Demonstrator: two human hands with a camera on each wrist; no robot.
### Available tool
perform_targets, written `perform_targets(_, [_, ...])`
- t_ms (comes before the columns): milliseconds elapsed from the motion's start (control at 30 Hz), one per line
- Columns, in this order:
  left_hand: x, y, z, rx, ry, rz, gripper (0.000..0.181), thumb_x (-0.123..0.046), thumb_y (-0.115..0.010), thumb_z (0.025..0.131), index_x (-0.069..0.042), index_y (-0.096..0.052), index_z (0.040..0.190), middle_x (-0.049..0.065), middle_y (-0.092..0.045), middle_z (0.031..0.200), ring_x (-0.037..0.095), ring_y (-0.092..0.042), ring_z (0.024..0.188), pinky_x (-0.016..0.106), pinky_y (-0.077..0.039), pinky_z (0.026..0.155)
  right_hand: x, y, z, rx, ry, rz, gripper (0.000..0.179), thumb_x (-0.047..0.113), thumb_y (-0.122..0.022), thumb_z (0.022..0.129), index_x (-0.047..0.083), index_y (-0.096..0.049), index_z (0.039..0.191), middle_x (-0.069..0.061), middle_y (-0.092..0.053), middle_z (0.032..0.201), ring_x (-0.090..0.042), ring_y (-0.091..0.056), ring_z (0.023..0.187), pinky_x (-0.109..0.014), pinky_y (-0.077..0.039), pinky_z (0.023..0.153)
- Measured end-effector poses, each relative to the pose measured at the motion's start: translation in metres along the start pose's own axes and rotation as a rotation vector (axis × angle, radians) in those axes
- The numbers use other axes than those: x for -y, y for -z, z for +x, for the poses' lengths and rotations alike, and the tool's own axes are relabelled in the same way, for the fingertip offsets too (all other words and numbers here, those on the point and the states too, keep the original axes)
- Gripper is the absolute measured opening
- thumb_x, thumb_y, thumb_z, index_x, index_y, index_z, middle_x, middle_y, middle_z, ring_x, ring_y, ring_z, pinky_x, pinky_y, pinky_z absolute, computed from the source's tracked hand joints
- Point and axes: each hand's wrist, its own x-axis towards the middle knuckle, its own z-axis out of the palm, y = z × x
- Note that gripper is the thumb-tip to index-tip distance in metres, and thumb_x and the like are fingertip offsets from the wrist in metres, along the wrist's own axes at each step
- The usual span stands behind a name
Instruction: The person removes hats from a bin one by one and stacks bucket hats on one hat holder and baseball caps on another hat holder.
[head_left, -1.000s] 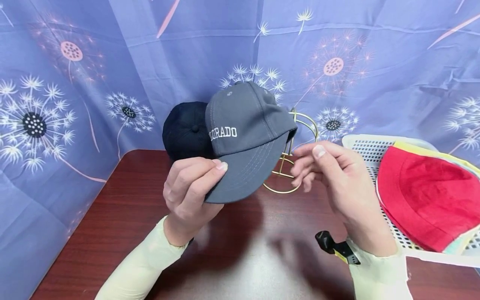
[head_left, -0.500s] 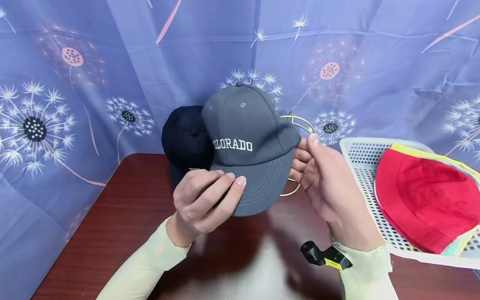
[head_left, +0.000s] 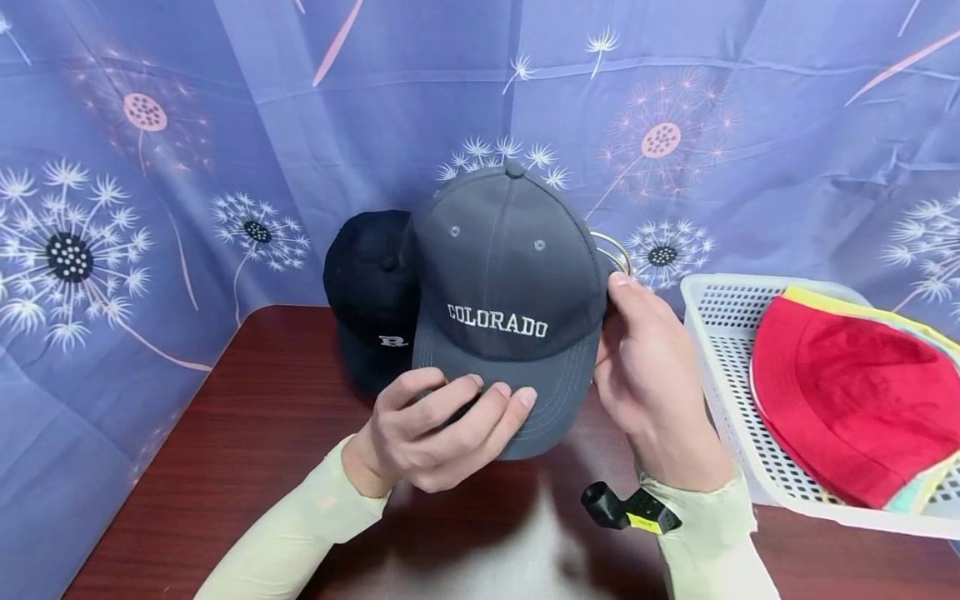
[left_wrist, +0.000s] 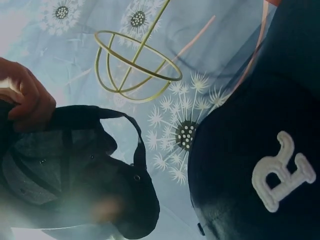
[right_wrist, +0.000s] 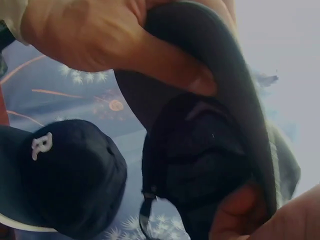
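A dark grey baseball cap (head_left: 510, 275) with COLORADO in white letters is held up in both hands, its front towards me. My left hand (head_left: 450, 425) pinches the brim, fingers on top; in the right wrist view its thumb lies under the brim (right_wrist: 230, 75). My right hand (head_left: 652, 367) grips the cap's right side edge, thumb outside; the right wrist view shows fingers inside the crown. In the left wrist view the cap's hollow inside (left_wrist: 55, 170) and rear strap show. Behind it, a gold wire stand (head_left: 611, 247) is mostly hidden in the head view.
A black cap (head_left: 371, 275) with a white R sits upright at the left, partly covered by the grey cap. At the right, a white perforated basket (head_left: 723, 358) holds a red bucket hat (head_left: 847, 400) and other hats. A patterned curtain (head_left: 390, 100) hangs behind the brown table (head_left: 247, 450).
The grey cap has turned to face me and come lower and slightly right. My right hand, formerly apart from it, has taken hold of its side. The left hand has moved right with the brim.
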Motion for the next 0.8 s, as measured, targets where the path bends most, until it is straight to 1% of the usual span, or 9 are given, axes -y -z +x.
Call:
perform_targets(133, [-0.003, 0.001, 0.000, 0.028, -0.018, -0.022, 0.006, -0.008, -0.077, 0.088, -0.013, -0.080, 0.088, -0.004, -0.066, 0.087, 0.011, -0.058, 0.076, 0.023, -0.038, 0.060, -0.008, -0.005, 0.001, -0.060, 0.050, 0.044, 0.034, 0.018, -0.038, 0.116, 0.006, -0.069, 0.112, -0.003, -0.066, 0.112, -0.016, -0.061, 0.109, -0.030, -0.053, 0.099])
perform_targets(233, [-0.005, 0.003, -0.002, 0.050, -0.024, -0.032, 0.007, -0.009, -0.077, 0.089, -0.014, -0.081, 0.091, -0.004, -0.067, 0.089, 0.011, -0.059, 0.076, 0.023, -0.039, 0.061, -0.013, -0.007, 0.001, -0.100, 0.080, 0.009, 0.038, 0.015, -0.037, 0.116, 0.009, -0.071, 0.102, -0.002, -0.066, 0.107, -0.017, -0.060, 0.105, -0.031, -0.055, 0.096])
perform_targets(367, [-0.007, 0.004, -0.005, 0.083, -0.011, -0.063, 0.010, -0.009, -0.073, 0.092, -0.014, -0.081, 0.094, -0.003, -0.068, 0.091, 0.011, -0.060, 0.077, 0.024, -0.042, 0.063, -0.016, -0.008, 0.003, -0.143, 0.130, -0.048, 0.038, 0.010, -0.039, 0.114, 0.008, -0.073, 0.099, -0.004, -0.066, 0.112, -0.019, -0.061, 0.110, -0.034, -0.055, 0.097])
perform_targets(467, [-0.007, 0.003, -0.005, 0.096, 0.024, -0.131, 0.020, -0.016, -0.061, 0.095, -0.015, -0.081, 0.096, -0.004, -0.070, 0.092, 0.013, -0.062, 0.079, 0.028, -0.044, 0.066, -0.016, -0.007, 0.004, -0.152, 0.160, -0.068, 0.035, 0.010, -0.041, 0.113, 0.006, -0.074, 0.101, -0.005, -0.066, 0.114, -0.020, -0.061, 0.112, -0.035, -0.055, 0.097])
perform_targets(567, [-0.006, 0.003, -0.003, 0.074, 0.084, -0.232, 0.033, -0.026, -0.049, 0.093, -0.015, -0.080, 0.097, -0.004, -0.071, 0.091, 0.015, -0.063, 0.079, 0.032, -0.044, 0.070, -0.016, -0.006, 0.004, -0.153, 0.171, -0.076, 0.033, 0.011, -0.042, 0.114, 0.005, -0.073, 0.104, -0.006, -0.066, 0.110, -0.021, -0.062, 0.107, -0.035, -0.056, 0.094])
perform_targets(633, [-0.005, 0.001, -0.001, 0.007, 0.141, -0.278, 0.038, -0.031, -0.046, 0.092, -0.012, -0.079, 0.093, -0.002, -0.071, 0.087, 0.016, -0.063, 0.076, 0.033, -0.042, 0.069, -0.015, -0.006, 0.005, -0.141, 0.172, -0.062, 0.032, 0.012, -0.043, 0.114, 0.004, -0.073, 0.108, -0.006, -0.067, 0.113, -0.021, -0.063, 0.109, -0.035, -0.057, 0.095])
perform_targets(700, [-0.004, 0.000, 0.000, -0.083, 0.235, -0.290, 0.042, -0.035, -0.043, 0.098, -0.009, -0.074, 0.088, 0.001, -0.068, 0.080, 0.019, -0.060, 0.071, 0.034, -0.038, 0.065, -0.015, -0.005, 0.005, -0.125, 0.173, -0.037, 0.030, 0.012, -0.044, 0.114, 0.002, -0.073, 0.112, -0.007, -0.067, 0.114, -0.020, -0.063, 0.109, -0.035, -0.057, 0.096])
perform_targets(733, [-0.003, 0.000, 0.001, -0.126, 0.315, -0.295, 0.042, -0.035, -0.043, 0.100, -0.007, -0.070, 0.084, 0.004, -0.066, 0.077, 0.021, -0.059, 0.068, 0.034, -0.038, 0.063, -0.015, -0.005, 0.005, -0.114, 0.177, -0.024, 0.030, 0.012, -0.044, 0.114, 0.001, -0.072, 0.113, -0.008, -0.067, 0.115, -0.020, -0.064, 0.109, -0.035, -0.057, 0.095])
perform_targets(800, [-0.003, 0.002, 0.002, -0.207, 0.558, -0.296, 0.034, -0.026, -0.046, 0.097, -0.002, -0.061, 0.079, 0.011, -0.060, 0.072, 0.025, -0.055, 0.065, 0.035, -0.039, 0.062, -0.015, -0.005, 0.005, -0.085, 0.184, 0.003, 0.030, 0.011, -0.043, 0.114, 0.001, -0.071, 0.112, -0.009, -0.066, 0.115, -0.020, -0.064, 0.109, -0.034, -0.057, 0.095])
